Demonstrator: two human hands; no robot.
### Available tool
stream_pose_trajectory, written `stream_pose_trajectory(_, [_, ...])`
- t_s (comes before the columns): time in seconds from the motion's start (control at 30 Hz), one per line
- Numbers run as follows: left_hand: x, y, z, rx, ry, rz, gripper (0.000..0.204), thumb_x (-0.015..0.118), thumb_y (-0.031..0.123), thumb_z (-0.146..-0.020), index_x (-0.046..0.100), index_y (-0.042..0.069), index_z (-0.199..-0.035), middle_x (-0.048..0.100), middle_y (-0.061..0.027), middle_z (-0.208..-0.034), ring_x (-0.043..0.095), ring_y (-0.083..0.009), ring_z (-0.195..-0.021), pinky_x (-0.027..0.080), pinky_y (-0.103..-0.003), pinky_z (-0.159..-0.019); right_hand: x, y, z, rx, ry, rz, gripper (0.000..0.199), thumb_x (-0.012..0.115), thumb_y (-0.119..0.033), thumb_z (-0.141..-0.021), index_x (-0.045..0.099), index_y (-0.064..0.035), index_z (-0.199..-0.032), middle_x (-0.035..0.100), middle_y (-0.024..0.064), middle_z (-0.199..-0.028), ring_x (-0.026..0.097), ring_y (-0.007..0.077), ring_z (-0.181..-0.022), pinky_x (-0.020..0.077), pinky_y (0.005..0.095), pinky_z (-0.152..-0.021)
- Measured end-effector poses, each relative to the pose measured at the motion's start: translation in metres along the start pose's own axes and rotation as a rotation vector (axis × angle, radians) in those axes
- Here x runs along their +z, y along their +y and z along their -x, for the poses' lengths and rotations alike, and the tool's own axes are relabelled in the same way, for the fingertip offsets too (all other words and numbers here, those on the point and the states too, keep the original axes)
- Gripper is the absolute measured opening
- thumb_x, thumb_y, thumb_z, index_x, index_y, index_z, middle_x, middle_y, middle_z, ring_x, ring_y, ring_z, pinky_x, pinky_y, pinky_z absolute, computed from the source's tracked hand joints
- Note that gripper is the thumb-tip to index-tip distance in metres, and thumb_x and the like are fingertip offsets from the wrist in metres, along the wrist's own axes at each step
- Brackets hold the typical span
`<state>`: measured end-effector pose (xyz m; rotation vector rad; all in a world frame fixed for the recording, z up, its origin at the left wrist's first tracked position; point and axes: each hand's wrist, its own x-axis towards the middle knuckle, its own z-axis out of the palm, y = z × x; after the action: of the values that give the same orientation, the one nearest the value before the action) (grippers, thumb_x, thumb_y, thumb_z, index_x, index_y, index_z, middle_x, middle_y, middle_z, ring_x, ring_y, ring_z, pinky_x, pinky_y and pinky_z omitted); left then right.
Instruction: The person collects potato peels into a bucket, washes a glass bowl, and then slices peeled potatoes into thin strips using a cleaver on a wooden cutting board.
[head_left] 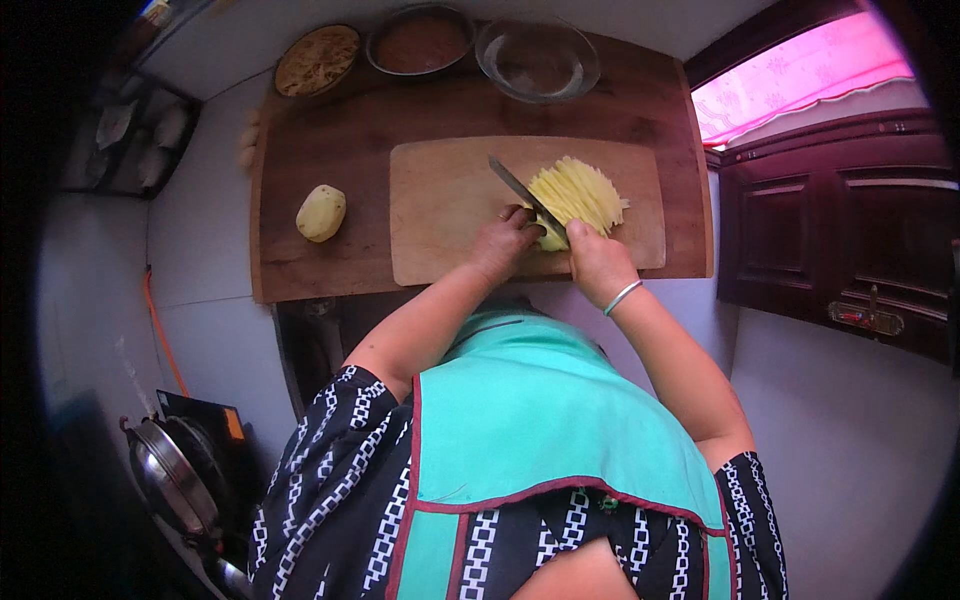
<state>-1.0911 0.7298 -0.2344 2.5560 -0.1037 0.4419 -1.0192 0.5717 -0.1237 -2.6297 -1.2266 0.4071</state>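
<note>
My right hand [598,262] grips a kitchen knife [517,186], its blade slanting up and to the left over the cutting board [440,215]. Under and beside the blade lies the uncut part of a peeled potato [550,241], which the curled fingers of my left hand [507,240] press against the board. To the right of the blade spreads a fanned pile of thin potato strips [582,193]. A whole peeled potato [321,214] rests on the wooden table at the left, apart from both hands.
Along the table's far edge stand a round dish of pale shredded food [317,60], a bowl of reddish contents [420,42] and a clear glass bowl [538,62]. A dark wooden cabinet [840,215] is at the right. A metal pan [172,475] sits low at the left.
</note>
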Motion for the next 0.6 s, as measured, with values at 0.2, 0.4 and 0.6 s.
stream_pose_trajectory(0.2, [0.004, -0.001, -0.004, -0.029, 0.027, 0.055, 0.025, 0.065, 0.016, -0.07, 0.064, 0.015, -0.095, 0.055, -0.0084, -0.109, 0.052, -0.0297, -0.103, 0.05, -0.038, -0.077, 0.035, 0.021, -0.001, -0.005, 0.084, -0.046, 0.013, 0.046, -0.007, -0.08, 0.041, -0.0032, -0.092, 0.058, 0.0226, -0.089, 0.059, 0.0423, -0.074, 0.0476, 0.0483, -0.062])
stream_pose_trajectory(0.4, [-0.004, 0.002, 0.001, -0.062, 0.006, 0.049, 0.026, 0.065, 0.016, -0.068, 0.063, 0.013, -0.094, 0.055, -0.0108, -0.107, 0.054, -0.0306, -0.099, 0.05, -0.039, -0.076, 0.009, 0.002, -0.003, -0.089, 0.098, -0.016, 0.015, 0.047, -0.004, -0.079, 0.041, -0.004, -0.093, 0.059, 0.0217, -0.084, 0.059, 0.0421, -0.071, 0.0478, 0.0484, -0.061])
stream_pose_trajectory(0.6, [-0.006, 0.003, -0.005, -0.026, 0.045, 0.054, 0.025, 0.066, 0.017, -0.069, 0.063, 0.013, -0.093, 0.056, -0.0105, -0.105, 0.054, -0.0299, -0.098, 0.05, -0.039, -0.076, 0.03, 0.018, -0.005, 0.001, 0.092, -0.065, 0.014, 0.046, -0.005, -0.078, 0.042, -0.0051, -0.091, 0.058, 0.0211, -0.086, 0.058, 0.0424, -0.073, 0.0468, 0.049, -0.063])
